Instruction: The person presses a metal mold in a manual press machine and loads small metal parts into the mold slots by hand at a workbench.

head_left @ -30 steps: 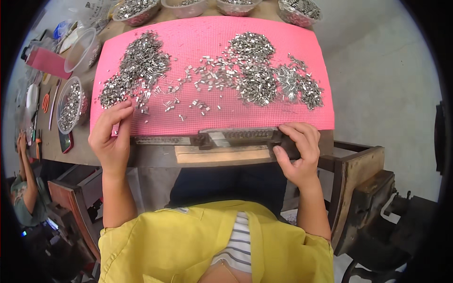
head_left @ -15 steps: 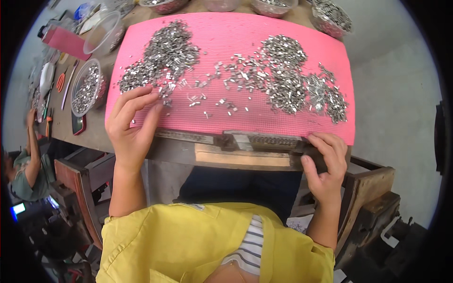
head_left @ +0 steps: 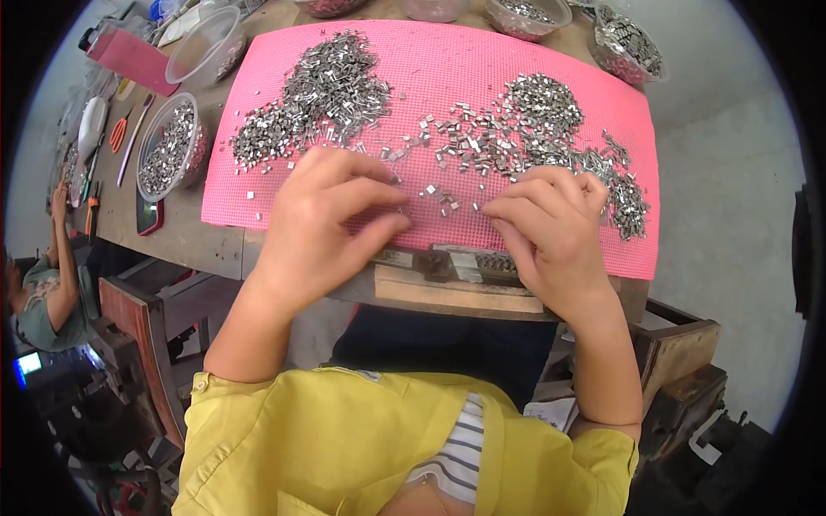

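My left hand (head_left: 317, 215) is over the near part of the pink mat (head_left: 443, 64), thumb and forefinger curled toward each other. Anything between those tips is too small to name. Facing it, my right hand (head_left: 559, 236) bends its fingers and thumb together just above the mat; its fingertips hide whatever they hold. A few loose silvery metal pieces (head_left: 446, 199) lie between the hands. Beyond them spread a left pile of small metal pieces (head_left: 340, 82) and a right pile (head_left: 542, 107). Along the table's front edge runs a dark metal bar fixture (head_left: 465, 263), partly covered by both hands.
A bowl of metal pieces (head_left: 168, 155) stands left of the mat, near a phone (head_left: 149, 215), orange-handled scissors (head_left: 119, 135) and a pink bottle (head_left: 133, 60). More bowls line the far edge, including one at the far right (head_left: 628, 52). Another person (head_left: 56, 288) sits at left.
My left hand has moved right from the mat's left side. My right hand has left the end of the bar fixture and moved up and left over the mat. The view has shifted slightly.
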Motion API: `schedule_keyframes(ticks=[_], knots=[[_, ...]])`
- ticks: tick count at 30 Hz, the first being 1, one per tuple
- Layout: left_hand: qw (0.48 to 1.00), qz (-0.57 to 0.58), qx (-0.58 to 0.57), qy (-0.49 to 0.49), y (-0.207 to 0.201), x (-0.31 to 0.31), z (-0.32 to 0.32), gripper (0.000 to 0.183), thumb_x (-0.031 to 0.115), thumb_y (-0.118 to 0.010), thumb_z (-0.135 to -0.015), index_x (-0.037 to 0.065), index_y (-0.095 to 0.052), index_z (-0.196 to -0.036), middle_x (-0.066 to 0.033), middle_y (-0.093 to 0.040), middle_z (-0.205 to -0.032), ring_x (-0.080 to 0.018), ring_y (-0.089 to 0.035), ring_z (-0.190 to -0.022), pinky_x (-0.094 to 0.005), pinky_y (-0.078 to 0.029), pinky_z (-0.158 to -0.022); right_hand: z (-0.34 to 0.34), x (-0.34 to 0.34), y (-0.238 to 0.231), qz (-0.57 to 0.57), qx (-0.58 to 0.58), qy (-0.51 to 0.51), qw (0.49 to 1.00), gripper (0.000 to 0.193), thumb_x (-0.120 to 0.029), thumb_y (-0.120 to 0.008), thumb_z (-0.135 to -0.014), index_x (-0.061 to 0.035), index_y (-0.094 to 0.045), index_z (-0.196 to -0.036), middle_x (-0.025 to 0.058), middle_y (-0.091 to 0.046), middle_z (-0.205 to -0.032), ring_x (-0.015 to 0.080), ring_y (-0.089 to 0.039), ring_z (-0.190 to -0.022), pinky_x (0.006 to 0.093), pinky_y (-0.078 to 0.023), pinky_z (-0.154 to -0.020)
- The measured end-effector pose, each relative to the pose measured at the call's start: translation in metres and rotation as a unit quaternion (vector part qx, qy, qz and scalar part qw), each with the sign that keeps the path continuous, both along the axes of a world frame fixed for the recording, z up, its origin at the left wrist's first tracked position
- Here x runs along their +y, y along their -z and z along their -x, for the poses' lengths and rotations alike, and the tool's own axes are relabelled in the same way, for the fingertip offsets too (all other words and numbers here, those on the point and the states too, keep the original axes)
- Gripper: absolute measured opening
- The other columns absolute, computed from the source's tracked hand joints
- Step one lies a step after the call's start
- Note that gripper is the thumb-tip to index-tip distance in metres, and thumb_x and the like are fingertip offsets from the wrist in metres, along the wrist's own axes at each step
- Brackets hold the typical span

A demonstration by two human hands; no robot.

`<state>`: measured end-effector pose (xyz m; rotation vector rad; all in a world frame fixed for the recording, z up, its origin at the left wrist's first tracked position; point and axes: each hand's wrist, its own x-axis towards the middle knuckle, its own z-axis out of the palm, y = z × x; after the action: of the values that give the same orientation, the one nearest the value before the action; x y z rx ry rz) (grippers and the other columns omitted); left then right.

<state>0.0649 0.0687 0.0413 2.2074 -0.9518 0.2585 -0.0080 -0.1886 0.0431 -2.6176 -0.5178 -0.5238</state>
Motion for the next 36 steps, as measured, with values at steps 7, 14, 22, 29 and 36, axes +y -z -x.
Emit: schedule_keyframes(ticks=[7, 14, 22, 29, 36], knots=[[1.000, -0.021, 0.015, -0.014, 0.002, -0.003, 0.008, 0.022, 0.010, -0.088, -0.068, 0.010, -0.079, -0.089, -0.0045, -0.070, -0.097, -0.0255, -0.064, -0.094, -0.0377, -0.051, -0.083, -0.010, 0.010, 0.000, 0.062, 0.020, -0.007, 0.998, 0.013, -0.010, -0.077, -0.082, -0.0133, -0.070, -0.093, 0.0005, -0.063, -0.093, 0.0228, -0.059, -0.105, 0.0464, -0.031, -0.094], [0.999, -0.006, -0.040, -0.034, 0.025, -0.034, 0.016, 0.009, 0.016, -0.076, -0.073, 0.009, -0.071, -0.076, -0.0055, -0.061, -0.090, -0.0274, -0.059, -0.090, -0.0410, -0.051, -0.081, 0.002, 0.006, -0.014, 0.111, 0.060, 0.031, 0.991, 0.013, -0.007, -0.075, -0.082, -0.0074, -0.068, -0.093, 0.0073, -0.063, -0.095, 0.0292, -0.058, -0.107, 0.0483, -0.032, -0.099], [0.999, 0.021, -0.008, -0.043, 0.024, -0.005, 0.013, 0.019, 0.009, -0.080, -0.070, 0.011, -0.078, -0.089, -0.0050, -0.066, -0.095, -0.0279, -0.063, -0.094, -0.0404, -0.053, -0.081, -0.013, 0.021, -0.016, 0.113, 0.073, 0.005, 0.991, 0.013, -0.009, -0.074, -0.083, -0.0095, -0.065, -0.092, 0.0080, -0.059, -0.091, 0.0276, -0.057, -0.100, 0.0465, -0.033, -0.095], [0.997, 0.043, -0.005, -0.068, 0.019, 0.022, -0.005, 0.023, 0.011, -0.084, -0.073, 0.009, -0.078, -0.095, -0.0067, -0.067, -0.098, -0.0293, -0.062, -0.095, -0.0400, -0.052, -0.084, -0.015, 0.020, -0.005, 0.061, 0.079, 0.010, 0.995, 0.012, -0.006, -0.074, -0.085, -0.0095, -0.063, -0.091, 0.0053, -0.059, -0.091, 0.0257, -0.056, -0.096, 0.0421, -0.032, -0.092], [0.996, -0.013, -0.036, -0.075, 0.004, 0.013, -0.017, 0.018, 0.009, -0.082, -0.074, 0.008, -0.078, -0.092, -0.0062, -0.067, -0.096, -0.0291, -0.061, -0.095, -0.0397, -0.053, -0.083, -0.017, 0.021, -0.005, 0.074, 0.067, 0.008, 0.995, 0.009, -0.011, -0.073, -0.087, -0.0099, -0.065, -0.091, 0.0051, -0.060, -0.092, 0.0246, -0.057, -0.097, 0.0439, -0.032, -0.092]])
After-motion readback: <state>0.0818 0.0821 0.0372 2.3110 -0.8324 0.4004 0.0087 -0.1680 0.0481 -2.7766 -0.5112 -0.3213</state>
